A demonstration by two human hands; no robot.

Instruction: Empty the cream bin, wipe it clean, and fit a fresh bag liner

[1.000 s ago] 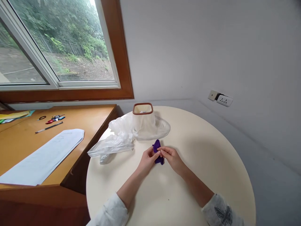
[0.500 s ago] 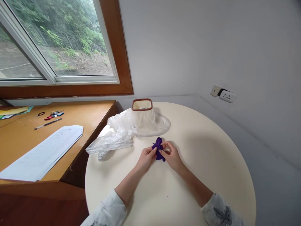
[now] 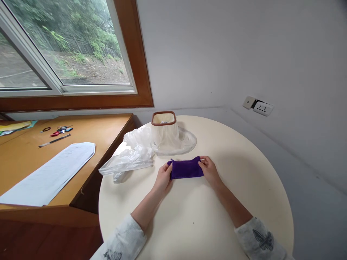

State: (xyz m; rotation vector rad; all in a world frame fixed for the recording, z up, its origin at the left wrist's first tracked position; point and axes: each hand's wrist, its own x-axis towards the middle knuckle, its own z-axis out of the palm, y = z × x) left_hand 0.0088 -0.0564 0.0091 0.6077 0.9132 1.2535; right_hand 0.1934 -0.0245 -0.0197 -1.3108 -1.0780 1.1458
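Observation:
A small purple cloth pouch (image 3: pixel 186 169) is stretched flat between my two hands, just over the round cream table (image 3: pixel 187 231). My left hand (image 3: pixel 163 177) pinches its left end, thumb on top. The upper right corner is pinched by my right hand (image 3: pixel 210 171), with the fingers partly behind the fabric. Beyond the pouch stands a small bin (image 3: pixel 163 135) with a brown rim and a clear plastic liner whose skirt spreads on the table. Whatever lies inside the bin is too small to make out.
Crumpled clear plastic (image 3: pixel 132 159) lies left of the bin. On the wooden desk (image 3: pixel 108 130) at the left are papers (image 3: pixel 54 173), a pen (image 3: pixel 54 141), keys (image 3: pixel 62 130) and a dark ring (image 3: pixel 46 129). A wall with sockets (image 3: pixel 262 108) bounds the right side.
The purple pouch was bunched up between my fingers and is now pulled out wide and flat. My hands have moved apart, the right one to the right.

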